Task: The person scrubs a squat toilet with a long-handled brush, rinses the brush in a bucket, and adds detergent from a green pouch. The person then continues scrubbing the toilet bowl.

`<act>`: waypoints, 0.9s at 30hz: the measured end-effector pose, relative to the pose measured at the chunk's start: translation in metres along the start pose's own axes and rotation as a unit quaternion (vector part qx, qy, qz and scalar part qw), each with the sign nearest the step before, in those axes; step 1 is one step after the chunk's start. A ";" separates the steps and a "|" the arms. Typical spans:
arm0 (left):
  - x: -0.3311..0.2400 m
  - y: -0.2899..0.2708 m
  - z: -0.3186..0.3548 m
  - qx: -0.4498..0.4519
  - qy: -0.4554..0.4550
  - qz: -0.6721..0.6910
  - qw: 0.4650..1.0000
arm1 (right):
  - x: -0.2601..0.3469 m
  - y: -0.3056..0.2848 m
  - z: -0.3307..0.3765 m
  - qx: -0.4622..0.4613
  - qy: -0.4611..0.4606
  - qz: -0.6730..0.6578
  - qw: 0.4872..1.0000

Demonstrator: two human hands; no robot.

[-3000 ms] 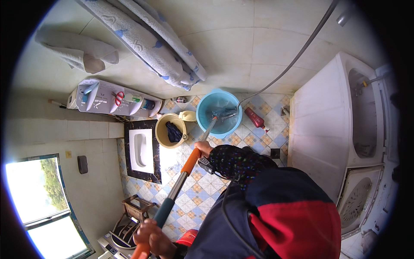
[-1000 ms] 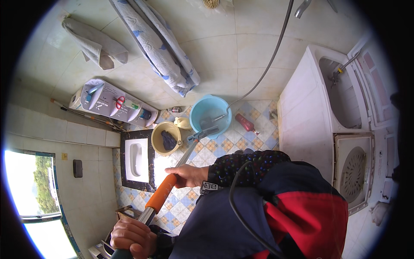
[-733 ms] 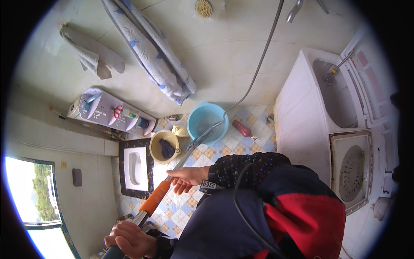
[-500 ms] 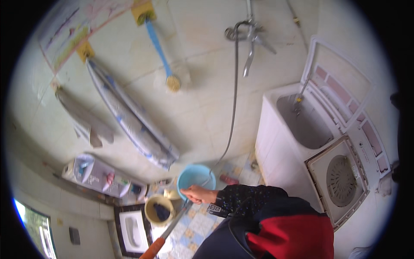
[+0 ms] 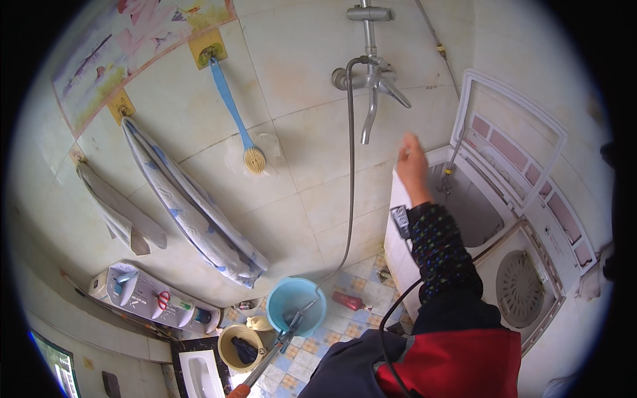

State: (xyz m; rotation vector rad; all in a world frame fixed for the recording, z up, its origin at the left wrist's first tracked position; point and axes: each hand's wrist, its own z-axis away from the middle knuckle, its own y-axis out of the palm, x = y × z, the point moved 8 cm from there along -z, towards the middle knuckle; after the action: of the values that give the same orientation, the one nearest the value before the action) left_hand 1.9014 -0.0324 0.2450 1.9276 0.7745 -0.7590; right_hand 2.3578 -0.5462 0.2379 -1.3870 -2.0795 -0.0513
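My right hand [image 5: 413,169] is raised in front of the wall, its fingers stretched upward and slightly blurred. It holds nothing that I can see and is nearest to the chrome tap [image 5: 375,83], below and right of its lever, apart from it. A grey hose [image 5: 351,166] runs from the tap down into a light blue basin [image 5: 322,312] on the floor. A long-handled mop [image 5: 265,363] leans with its grey head in the basin; its orange grip leaves the picture at the lower edge. My left hand is outside the picture.
A twin-tub washing machine [image 5: 405,245] stands at the right, lids raised. Beside the basin are a beige bucket [image 5: 224,348] with dark cloth and a red bottle [image 5: 348,300]. A squat toilet [image 5: 199,375], shelf [image 5: 142,290], towel [image 5: 192,205] and blue brush [image 5: 235,106] are left.
My right hand has left the mop's shaft above the basin and risen to the right, toward the tap. The whole view has shifted a little.
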 end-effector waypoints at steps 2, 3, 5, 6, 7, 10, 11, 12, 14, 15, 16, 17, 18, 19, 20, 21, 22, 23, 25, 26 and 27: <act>0.002 0.017 -0.001 0.014 0.031 -0.051 0.998 | 0.007 -0.007 -0.026 -0.026 -0.085 0.069 0.994; 0.004 0.024 -0.001 0.015 0.045 -0.069 0.996 | 0.005 -0.003 -0.036 -0.007 -0.095 0.096 0.991; 0.009 0.034 -0.001 0.008 0.062 -0.103 0.993 | 0.002 0.014 -0.045 0.028 -0.114 0.132 0.984; 0.009 0.037 -0.001 0.001 0.071 -0.115 0.991 | 0.000 0.023 -0.046 0.034 -0.120 0.142 0.982; 0.013 0.037 0.000 -0.009 0.078 -0.127 0.989 | 0.001 0.029 -0.047 0.023 -0.147 0.146 0.978; 0.004 0.012 -0.002 -0.097 0.114 -0.142 0.978 | -0.006 0.049 -0.042 0.056 -0.146 0.152 0.976; -0.001 0.006 -0.001 -0.102 0.146 -0.148 0.973 | -0.002 0.047 -0.038 0.032 -0.174 0.133 0.975; 0.000 0.015 -0.008 0.019 0.128 -0.113 0.985 | 0.006 0.045 -0.035 0.013 -0.221 0.146 0.964; 0.002 0.020 -0.013 0.154 0.105 -0.087 0.978 | 0.007 0.045 -0.031 0.021 -0.224 0.146 0.963; -0.001 0.016 -0.016 0.173 0.112 -0.095 0.974 | 0.008 0.044 -0.029 0.019 -0.218 0.153 0.964; -0.002 0.006 -0.019 0.146 0.121 -0.094 0.977 | 0.007 0.044 -0.029 0.020 -0.209 0.160 0.964; -0.001 0.005 -0.022 0.159 0.119 -0.105 0.974 | 0.006 0.044 -0.028 0.016 -0.199 0.172 0.965; 0.000 0.004 -0.022 0.171 0.121 -0.106 0.972 | 0.006 0.042 -0.029 -0.003 -0.193 0.184 0.964; 0.002 0.004 -0.024 0.175 0.113 -0.111 0.972 | 0.002 0.046 -0.032 0.016 -0.176 0.193 0.965; 0.003 0.002 -0.024 0.164 0.111 -0.113 0.974 | -0.001 0.048 -0.035 0.020 -0.164 0.201 0.965; 0.002 0.004 -0.023 0.177 0.123 -0.113 0.970 | -0.004 0.051 -0.040 0.034 -0.159 0.210 0.964; 0.002 0.005 -0.022 0.173 0.125 -0.118 0.970 | -0.008 0.049 -0.045 0.016 -0.145 0.217 0.965; 0.003 0.005 -0.021 0.169 0.127 -0.124 0.970 | -0.012 0.048 -0.053 0.008 -0.138 0.225 0.965; 0.003 0.004 -0.021 0.155 0.126 -0.131 0.971 | -0.021 0.048 -0.065 0.000 -0.124 0.228 0.966; 0.003 0.003 -0.021 0.150 0.127 -0.135 0.971 | -0.024 0.048 -0.071 0.001 -0.117 0.224 0.967; 0.003 0.004 -0.021 0.155 0.125 -0.127 0.972 | -0.026 0.046 -0.074 -0.010 -0.112 0.215 0.970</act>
State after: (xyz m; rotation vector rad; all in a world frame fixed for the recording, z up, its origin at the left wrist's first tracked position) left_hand 1.9100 -0.0148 0.2534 2.2620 1.1285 -0.8411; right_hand 2.4387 -0.5740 0.2696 -1.9010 -1.9059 0.2764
